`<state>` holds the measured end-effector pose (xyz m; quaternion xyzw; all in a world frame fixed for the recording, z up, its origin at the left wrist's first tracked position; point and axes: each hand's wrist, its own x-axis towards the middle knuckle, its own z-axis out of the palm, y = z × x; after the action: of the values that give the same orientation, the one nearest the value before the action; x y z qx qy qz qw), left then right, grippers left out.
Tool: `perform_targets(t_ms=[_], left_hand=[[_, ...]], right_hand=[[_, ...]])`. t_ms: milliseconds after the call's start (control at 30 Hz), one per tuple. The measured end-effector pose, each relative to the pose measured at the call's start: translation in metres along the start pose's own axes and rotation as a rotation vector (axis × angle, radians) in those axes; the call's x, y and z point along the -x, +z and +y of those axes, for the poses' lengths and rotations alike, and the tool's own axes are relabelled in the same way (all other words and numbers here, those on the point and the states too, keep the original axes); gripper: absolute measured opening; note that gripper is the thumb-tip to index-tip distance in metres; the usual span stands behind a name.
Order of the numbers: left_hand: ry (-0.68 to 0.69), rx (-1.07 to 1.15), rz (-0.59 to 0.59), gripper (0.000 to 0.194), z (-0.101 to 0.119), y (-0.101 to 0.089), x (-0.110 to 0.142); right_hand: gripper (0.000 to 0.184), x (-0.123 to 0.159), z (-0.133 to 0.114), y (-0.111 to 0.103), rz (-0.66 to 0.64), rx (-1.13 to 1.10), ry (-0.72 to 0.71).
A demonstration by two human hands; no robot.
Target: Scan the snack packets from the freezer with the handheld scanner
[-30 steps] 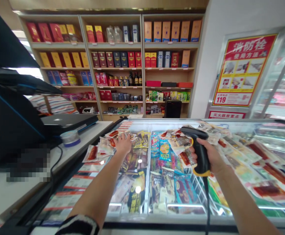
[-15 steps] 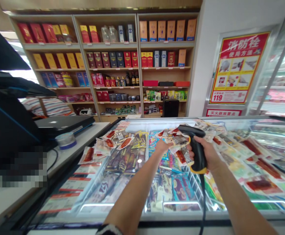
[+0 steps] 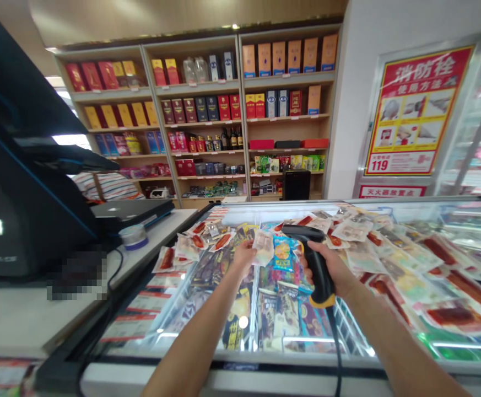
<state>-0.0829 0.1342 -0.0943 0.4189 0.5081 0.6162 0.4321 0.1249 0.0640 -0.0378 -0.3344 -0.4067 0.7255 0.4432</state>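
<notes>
My right hand is wrapped round the grip of a black and yellow barcode scanner, its head pointing left and its cable hanging down. Between the fingers of my left hand is a small clear vacuum-packed food pack, just left of the scanner head. Both hands are above the glass-topped freezer. Beneath them, a blue snack bag and wrapped ice creams show through the glass. Vacuum packs of reddish meat are heaped to the right, with a smaller group of packs at the left.
At the left a counter carries a dark checkout machine and a roll of clear tape. Shelves of boxed goods line the back. A red fire-hydrant notice hangs on the right wall. Behind the counter, a striped sleeve is visible.
My left hand has moved left, away from the packs by the scanner, with a clear pack in it. The scanner has shifted slightly left and down. The whole view has swung a little left.
</notes>
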Motion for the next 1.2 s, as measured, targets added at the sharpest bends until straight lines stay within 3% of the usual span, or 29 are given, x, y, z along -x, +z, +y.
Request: perform_targets(t_ms=[133, 333, 533, 700, 867, 1200], left_hand=[[0.092, -0.010, 0.006, 0.037, -0.002, -0.005, -0.002], [0.188, -0.019, 0.028, 0.032, -0.005, -0.007, -0.004], [0.205, -0.039, 0.019, 0.027, -0.005, -0.007, -0.004], [0.238, -0.048, 0.010, 0.028, -0.001, -0.019, -0.005], [0.258, -0.059, 0.011, 0.027, 0.005, -0.033, -0.001], [0.262, -0.073, 0.010, 0.021, 0.010, -0.042, -0.001]], right_hand=[[0.025, 0.000, 0.003, 0.002, -0.003, -0.021, -0.014], [0.027, 0.001, 0.002, -0.001, -0.019, -0.039, 0.015], [0.024, -0.001, 0.002, -0.003, -0.025, -0.052, -0.007], [0.028, -0.001, 0.000, -0.006, -0.052, -0.054, 0.033], [0.026, -0.001, 0.003, 0.003, -0.119, -0.076, 0.058], [0.026, -0.001, 0.003, 0.012, -0.175, -0.091, 0.096]])
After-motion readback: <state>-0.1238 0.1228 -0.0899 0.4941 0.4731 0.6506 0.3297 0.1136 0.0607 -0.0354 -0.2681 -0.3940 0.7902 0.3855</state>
